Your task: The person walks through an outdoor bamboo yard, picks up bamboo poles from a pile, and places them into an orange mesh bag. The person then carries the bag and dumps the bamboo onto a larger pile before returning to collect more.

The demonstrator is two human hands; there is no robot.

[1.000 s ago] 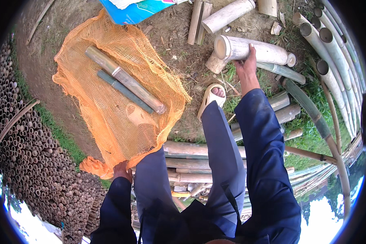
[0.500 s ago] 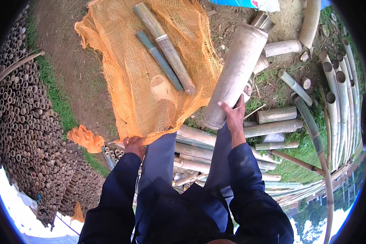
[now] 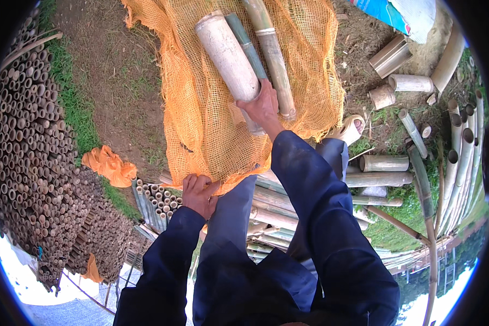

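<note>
A thick, pale bamboo piece (image 3: 231, 57) lies lengthwise over the orange mesh sack (image 3: 201, 136). My right hand (image 3: 262, 106) is wrapped round its near part, palm down. Just right of it on the mesh rest a thin dark green bamboo piece (image 3: 247, 46) and a longer green-brown bamboo piece (image 3: 274, 60). At the sack's near edge my left hand (image 3: 199, 194) is closed on the mesh, the fingers bent over its hem. My right hand hides the lower end of the thin green piece.
Cut bamboo sections (image 3: 391, 57) lie on the soil at the right, near upright poles (image 3: 462, 157). A stack of bamboo (image 3: 27, 163) fills the left side. An orange bundle of mesh (image 3: 110, 164) sits beside it. More bamboo lengths (image 3: 277, 204) lie around my legs.
My right hand has carried the thick bamboo piece leftward onto the mesh, beside the two thinner ones. The view has shifted. My left hand stays at the mesh's edge.
</note>
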